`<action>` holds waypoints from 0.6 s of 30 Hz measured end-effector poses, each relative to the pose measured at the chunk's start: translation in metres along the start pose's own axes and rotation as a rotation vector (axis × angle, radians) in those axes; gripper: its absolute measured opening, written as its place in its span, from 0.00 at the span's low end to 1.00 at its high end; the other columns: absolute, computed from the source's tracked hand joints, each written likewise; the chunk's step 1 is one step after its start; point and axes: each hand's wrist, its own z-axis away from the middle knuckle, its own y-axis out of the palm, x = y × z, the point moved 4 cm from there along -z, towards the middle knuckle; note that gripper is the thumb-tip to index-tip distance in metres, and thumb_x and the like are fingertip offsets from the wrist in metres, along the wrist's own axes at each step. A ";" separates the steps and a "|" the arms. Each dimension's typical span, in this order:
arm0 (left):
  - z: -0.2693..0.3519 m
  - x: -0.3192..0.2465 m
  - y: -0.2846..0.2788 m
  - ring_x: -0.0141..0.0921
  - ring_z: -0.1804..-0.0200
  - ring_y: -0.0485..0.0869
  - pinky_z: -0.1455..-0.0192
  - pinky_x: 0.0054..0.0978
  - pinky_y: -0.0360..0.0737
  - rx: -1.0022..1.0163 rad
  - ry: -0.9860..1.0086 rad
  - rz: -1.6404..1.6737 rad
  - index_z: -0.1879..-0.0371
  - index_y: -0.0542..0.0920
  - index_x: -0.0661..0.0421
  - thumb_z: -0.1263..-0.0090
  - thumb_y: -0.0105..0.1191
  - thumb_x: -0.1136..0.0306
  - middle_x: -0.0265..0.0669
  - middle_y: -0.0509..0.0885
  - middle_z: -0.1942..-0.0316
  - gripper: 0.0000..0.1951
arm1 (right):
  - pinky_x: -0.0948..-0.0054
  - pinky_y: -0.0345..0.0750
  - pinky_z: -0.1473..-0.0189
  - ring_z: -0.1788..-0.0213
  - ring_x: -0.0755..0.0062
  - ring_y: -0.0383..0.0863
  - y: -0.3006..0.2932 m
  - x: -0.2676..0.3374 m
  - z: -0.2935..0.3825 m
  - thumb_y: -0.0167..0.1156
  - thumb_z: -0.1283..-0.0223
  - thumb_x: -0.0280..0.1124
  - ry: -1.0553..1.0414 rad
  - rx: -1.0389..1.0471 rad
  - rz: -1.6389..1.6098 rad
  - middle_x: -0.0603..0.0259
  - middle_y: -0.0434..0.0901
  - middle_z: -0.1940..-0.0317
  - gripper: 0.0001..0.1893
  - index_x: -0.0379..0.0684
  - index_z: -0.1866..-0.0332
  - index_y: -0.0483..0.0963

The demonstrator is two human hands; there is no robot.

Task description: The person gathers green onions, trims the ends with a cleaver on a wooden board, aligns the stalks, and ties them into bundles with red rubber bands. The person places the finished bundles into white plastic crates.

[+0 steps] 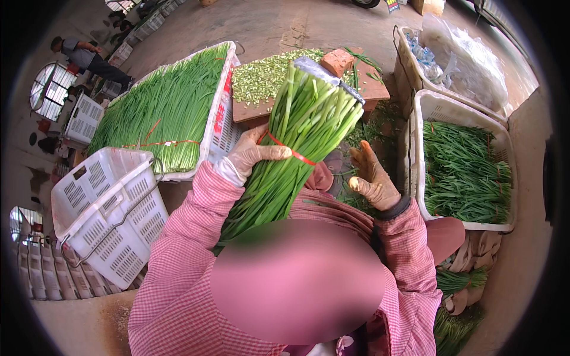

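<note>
My gloved left hand (254, 153) grips a thick bunch of garlic chives (307, 120) around its middle, thumb across the front. A red band (294, 152) circles the bunch at the thumb. The pale stem ends point up and away from me; the leaves run down towards my chest. To the right, apart from the bunch, my gloved right hand (376, 180) is raised with its fingers spread and nothing in it. Behind the stem ends, a broad metal blade (314, 69) with a dark handle (353, 92) rests on a low wooden board (376, 89), partly hidden by the chives.
Chopped stem bits (262, 73) and a brick (338, 62) lie on the board. At left stand a chive-filled crate (222, 84) and a white plastic crate (129, 222). On the right, another crate (467, 227) holds banded bunches, near one with plastic bags (472, 66). A person (89, 58) walks far left.
</note>
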 end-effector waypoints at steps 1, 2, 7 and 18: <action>-0.010 -0.022 0.008 0.30 0.59 0.78 0.54 0.26 0.76 -0.051 0.058 0.036 0.49 0.69 0.63 0.59 0.70 0.70 0.40 0.78 0.59 0.35 | 0.66 0.43 0.34 0.31 0.59 0.41 0.030 0.023 -0.007 0.72 0.69 0.49 0.017 0.086 -0.057 0.45 0.44 0.34 0.64 0.39 0.33 0.30; -0.012 -0.052 0.026 0.31 0.61 0.79 0.57 0.27 0.78 -0.059 0.123 0.008 0.50 0.69 0.64 0.60 0.70 0.69 0.41 0.78 0.60 0.35 | 0.66 0.48 0.34 0.31 0.63 0.42 0.047 0.040 -0.023 0.72 0.67 0.47 -0.103 0.131 -0.060 0.46 0.43 0.34 0.64 0.38 0.34 0.28; -0.023 -0.150 0.088 0.30 0.64 0.81 0.63 0.25 0.82 -0.002 0.393 -0.170 0.49 0.68 0.62 0.50 0.64 0.60 0.40 0.77 0.60 0.31 | 0.69 0.78 0.58 0.61 0.68 0.78 0.077 0.168 -0.056 0.67 0.55 0.34 -0.183 -0.018 -0.336 0.60 0.77 0.60 0.30 0.37 0.47 0.63; 0.026 0.029 -0.054 0.35 0.54 0.77 0.50 0.27 0.72 0.119 -0.322 -1.294 0.49 0.72 0.58 0.53 0.64 0.58 0.42 0.79 0.59 0.31 | 0.71 0.78 0.59 0.61 0.71 0.78 0.015 0.246 0.010 0.66 0.55 0.29 -0.562 -0.200 -0.314 0.62 0.77 0.61 0.25 0.39 0.49 0.67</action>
